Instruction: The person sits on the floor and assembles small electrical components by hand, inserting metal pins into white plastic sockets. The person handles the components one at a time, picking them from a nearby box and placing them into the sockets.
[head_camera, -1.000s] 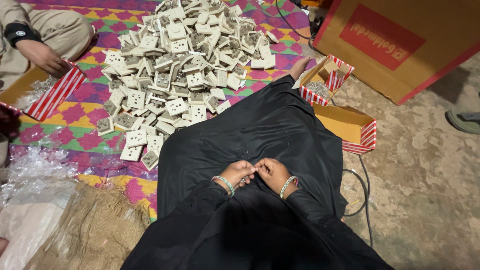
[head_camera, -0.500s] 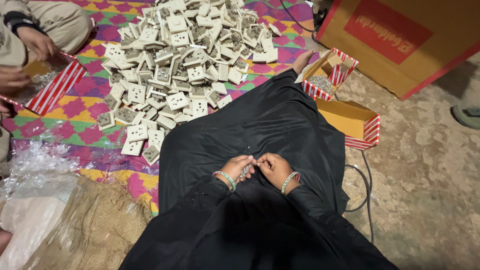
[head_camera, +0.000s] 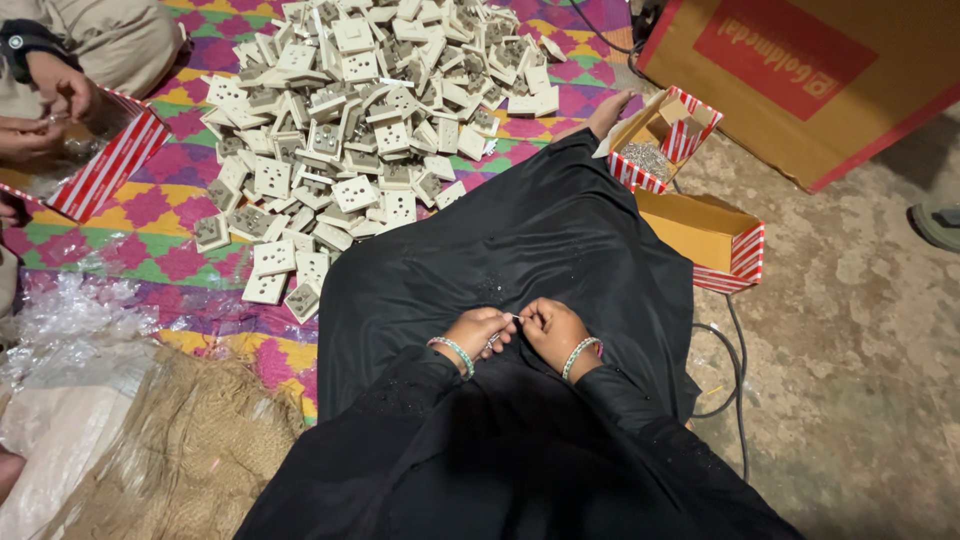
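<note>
Both hands, left hand and right hand, meet low in the frame over the black lap, fingertips pinched shut on a tiny metal piece, steadying it; socket plates piled upper left.

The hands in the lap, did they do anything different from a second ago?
Hardly. The left hand and right hand stay together over the black cloth, pinching a tiny metal piece too small to tell. At the left edge, another person's hands came together over the striped box. The socket pile and the other boxes lie as before.
</note>
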